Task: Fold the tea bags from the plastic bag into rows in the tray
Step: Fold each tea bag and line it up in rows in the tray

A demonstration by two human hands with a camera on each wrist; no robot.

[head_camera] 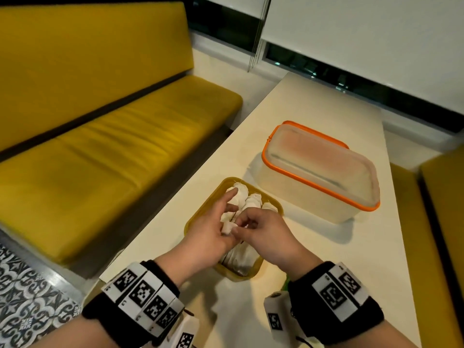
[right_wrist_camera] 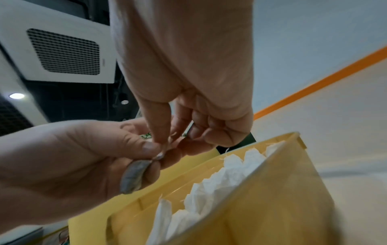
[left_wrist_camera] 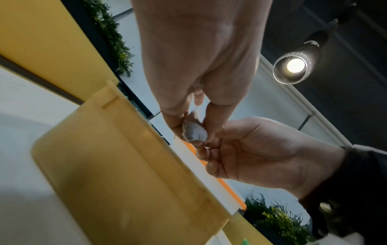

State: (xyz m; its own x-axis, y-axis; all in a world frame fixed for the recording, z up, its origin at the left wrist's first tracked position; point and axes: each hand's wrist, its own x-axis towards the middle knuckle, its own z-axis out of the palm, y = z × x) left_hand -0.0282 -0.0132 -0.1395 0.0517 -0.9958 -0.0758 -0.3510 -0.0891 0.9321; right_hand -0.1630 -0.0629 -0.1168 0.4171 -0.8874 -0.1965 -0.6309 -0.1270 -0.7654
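Note:
A yellow tray (head_camera: 199, 209) sits on the white table and holds a row of folded white tea bags (head_camera: 244, 197) at its far end. Above the tray's middle, my left hand (head_camera: 226, 223) pinches a small tea bag (head_camera: 227, 228) between thumb and fingers. My right hand (head_camera: 244, 222) pinches the same bag's top edge. In the left wrist view the tea bag (left_wrist_camera: 194, 134) sits between the fingertips of my left hand (left_wrist_camera: 194, 122), with my right hand (left_wrist_camera: 247, 154) beside it. In the right wrist view my right hand (right_wrist_camera: 167, 142) nips the tea bag (right_wrist_camera: 134, 175) above the tray (right_wrist_camera: 272, 199).
A clear lidded box with an orange rim (head_camera: 319, 169) stands just right of the tray. A pale, translucent bundle (head_camera: 239, 259) lies in the tray's near end. A yellow bench (head_camera: 113, 146) runs along the table's left edge.

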